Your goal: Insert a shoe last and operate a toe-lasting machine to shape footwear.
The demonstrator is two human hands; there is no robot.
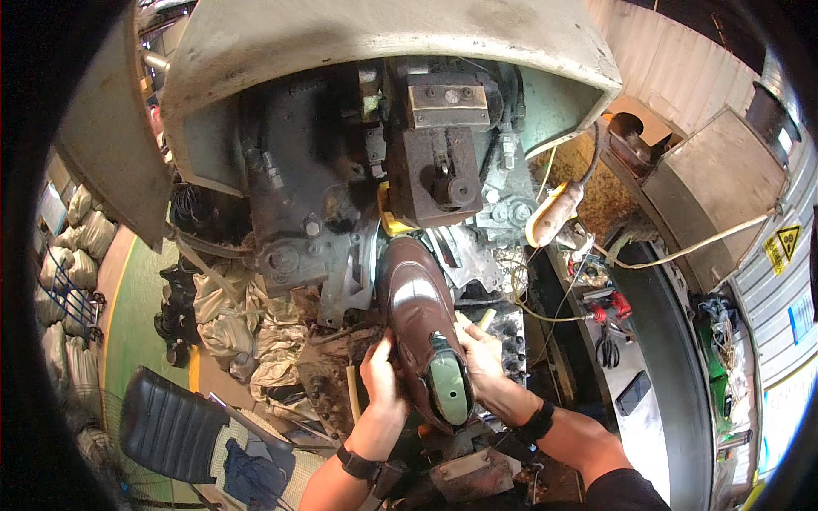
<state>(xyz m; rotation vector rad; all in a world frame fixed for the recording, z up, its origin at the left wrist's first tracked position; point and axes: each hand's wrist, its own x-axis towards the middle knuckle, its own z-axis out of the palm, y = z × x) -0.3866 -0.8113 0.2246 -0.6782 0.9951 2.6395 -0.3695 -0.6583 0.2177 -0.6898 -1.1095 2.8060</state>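
Note:
A dark brown leather shoe upper (411, 311) is stretched over a green shoe last (449, 390), whose flat top with a small hole shows in the opening. Its toe points away from me, up against the metal jaws of a greasy machine (443, 175). My left hand (381, 375) is closed along the left side of the shoe near the heel. On the opposite side, my right hand (482, 356) grips it with the fingers partly hidden behind the leather. A yellow part (394, 220) of the machine sits just beyond the toe.
A pale curved hood (383, 34) overhangs the machine. A cream-coloured hand lamp or switch (555, 215) hangs at the right by a cable. Farther right runs a dark conveyor belt (656, 358) beside a white surface with a phone (633, 393). At lower left stands a black chair (170, 426).

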